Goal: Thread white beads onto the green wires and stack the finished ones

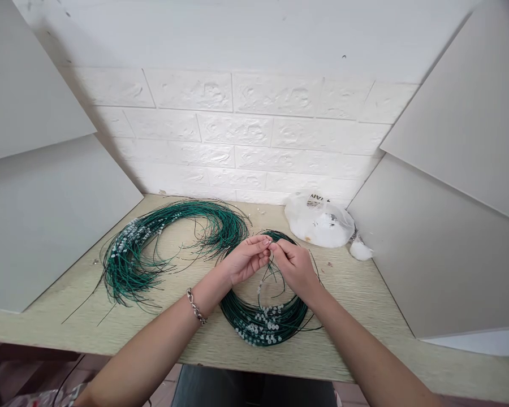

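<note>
My left hand and my right hand meet fingertip to fingertip above a coil of thin green wires. Both are closed in a pinch at the end of a thin wire, which hangs down between them; the tiny part at the fingertips is mostly hidden. Small white plastic pieces sit in a cluster along the coil's front. To the left, a looser curved bundle of green wires lies on the table, also carrying white pieces, its dark ends splayed.
A clear plastic bag of small white pieces lies at the back right, a smaller white bundle beside it. Grey panels flank the wooden table, and a white brick-patterned wall stands behind.
</note>
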{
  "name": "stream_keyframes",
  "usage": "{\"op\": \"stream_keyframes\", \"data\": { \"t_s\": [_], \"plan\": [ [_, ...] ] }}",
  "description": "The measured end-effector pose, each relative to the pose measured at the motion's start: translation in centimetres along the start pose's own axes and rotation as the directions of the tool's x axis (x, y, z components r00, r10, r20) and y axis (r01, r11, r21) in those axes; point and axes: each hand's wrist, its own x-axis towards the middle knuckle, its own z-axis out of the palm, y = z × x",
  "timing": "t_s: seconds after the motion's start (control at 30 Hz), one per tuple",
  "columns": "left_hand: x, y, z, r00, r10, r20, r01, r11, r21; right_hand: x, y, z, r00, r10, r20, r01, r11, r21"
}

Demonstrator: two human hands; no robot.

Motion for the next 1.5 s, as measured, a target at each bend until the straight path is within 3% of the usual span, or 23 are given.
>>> {"op": "stream_keyframes", "data": {
  "t_s": [0.67,1.1,1.5],
  "plan": [
    [0.27,-0.50,-0.57,0.998,0.003,0.055,-0.002,1.000,-0.021,0.12,0.48,0.10,1.000,0.014,0.008,-0.014,0.999,-0.037],
    [0.24,-0.47,-0.46,1.000,0.018,0.022,-0.017,1.000,-0.009,-0.23,0.50,0.55,0.998,0.063,-0.021,-0.062,0.998,0.013],
    [0.22,-0.33,-0.10,0.997,0.060,-0.053,-0.053,0.992,0.118,0.01,0.68,0.38,0.999,0.047,-0.002,-0.047,0.997,-0.066]
  ]
}}
